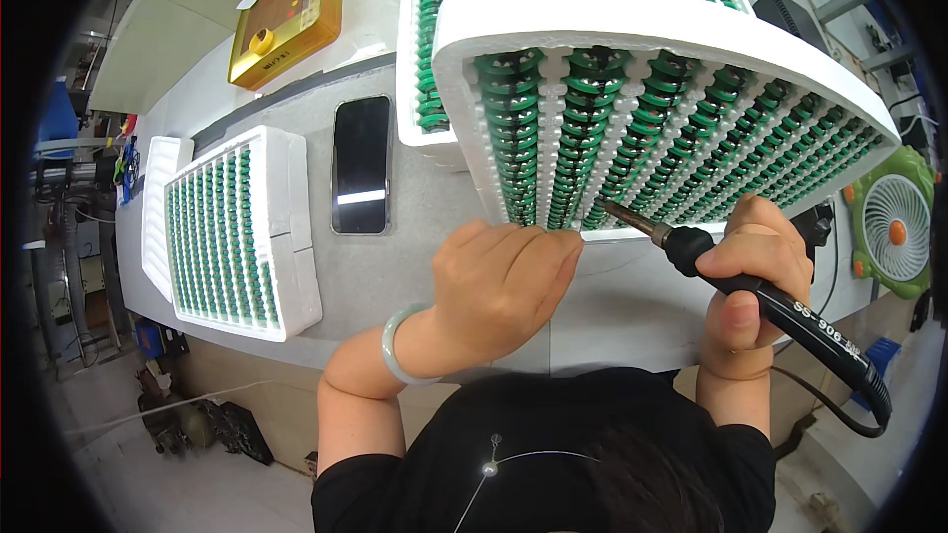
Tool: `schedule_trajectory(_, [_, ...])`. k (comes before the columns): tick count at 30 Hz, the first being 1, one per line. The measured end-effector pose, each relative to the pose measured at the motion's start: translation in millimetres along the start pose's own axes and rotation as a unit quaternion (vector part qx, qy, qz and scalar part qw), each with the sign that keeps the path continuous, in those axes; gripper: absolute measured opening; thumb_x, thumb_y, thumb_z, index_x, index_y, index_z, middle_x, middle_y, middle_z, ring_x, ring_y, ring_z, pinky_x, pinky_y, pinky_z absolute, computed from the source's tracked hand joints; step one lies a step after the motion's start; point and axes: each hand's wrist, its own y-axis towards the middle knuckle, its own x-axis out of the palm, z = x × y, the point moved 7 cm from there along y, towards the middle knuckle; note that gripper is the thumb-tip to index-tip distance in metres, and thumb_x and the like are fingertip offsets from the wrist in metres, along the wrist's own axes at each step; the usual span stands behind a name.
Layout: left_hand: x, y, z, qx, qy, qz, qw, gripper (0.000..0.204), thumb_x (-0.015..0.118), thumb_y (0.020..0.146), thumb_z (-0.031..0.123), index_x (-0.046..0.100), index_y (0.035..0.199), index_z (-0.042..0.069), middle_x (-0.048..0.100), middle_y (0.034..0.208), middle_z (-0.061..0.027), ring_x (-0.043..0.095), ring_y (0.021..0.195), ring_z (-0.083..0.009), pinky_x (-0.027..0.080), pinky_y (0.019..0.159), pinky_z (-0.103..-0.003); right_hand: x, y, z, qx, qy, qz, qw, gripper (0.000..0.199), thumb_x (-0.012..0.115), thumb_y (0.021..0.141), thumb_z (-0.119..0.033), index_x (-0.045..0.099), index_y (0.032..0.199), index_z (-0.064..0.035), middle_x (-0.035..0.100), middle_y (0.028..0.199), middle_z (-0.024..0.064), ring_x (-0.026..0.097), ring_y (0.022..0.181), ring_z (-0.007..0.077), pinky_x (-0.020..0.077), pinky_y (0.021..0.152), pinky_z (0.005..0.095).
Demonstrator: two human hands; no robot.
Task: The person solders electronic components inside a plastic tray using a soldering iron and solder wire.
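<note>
My right hand (758, 262) is wrapped round the black handle of a soldering iron (812, 331). Its tip points left and up, reaching the near part of a white foam tray (632, 12). The tray holds rows of green ring-shaped parts (592, 123) with dark middles, and it is tilted toward me. At the tray's near edge, left of the iron's tip, my left hand (506, 286) is closed with the fingers curled. The fingertips face away, so what they hold, if anything, is hidden.
Behind the tilted tray is another filled foam tray (407, 59). A phone (361, 166) lies on the grey table to the left, beside a smaller foam tray (294, 247) of green parts. A yellow box (296, 15) sits farther back; a green fan (894, 222) is at right.
</note>
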Motion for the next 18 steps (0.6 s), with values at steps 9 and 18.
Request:
schedule_trajectory(9, [2, -3, -5, -0.009, -0.004, -0.008, 1.0, 0.016, 0.067, 0.063, -0.001, 0.057, 0.074, 0.005, 0.05, 0.05, -0.0012, 0.046, 0.042, -0.0156, 0.028, 0.043, -0.027, 5, 1, 3, 0.012, 0.001, -0.005, 1.0, 0.035, 0.054, 0.08, -0.04, 0.059, 0.076, -0.0052, 0.048, 0.051, 0.0017, 0.041, 0.045, 0.0161, 0.0306, 0.043, 0.0271])
schedule_trajectory(18, [2, -2, -4, -0.009, 0.007, -0.008, 1.0, 0.015, 0.067, 0.062, 0.0, 0.057, 0.073, 0.004, 0.05, 0.051, -0.0016, 0.046, 0.043, -0.0156, 0.029, 0.043, -0.027, 11, 1, 7, 0.015, -0.006, -0.017, 1.0, 0.034, 0.055, 0.08, -0.039, 0.059, 0.076, -0.0055, 0.052, 0.055, 0.0033, 0.043, 0.047, 0.017, 0.0337, 0.043, 0.0271])
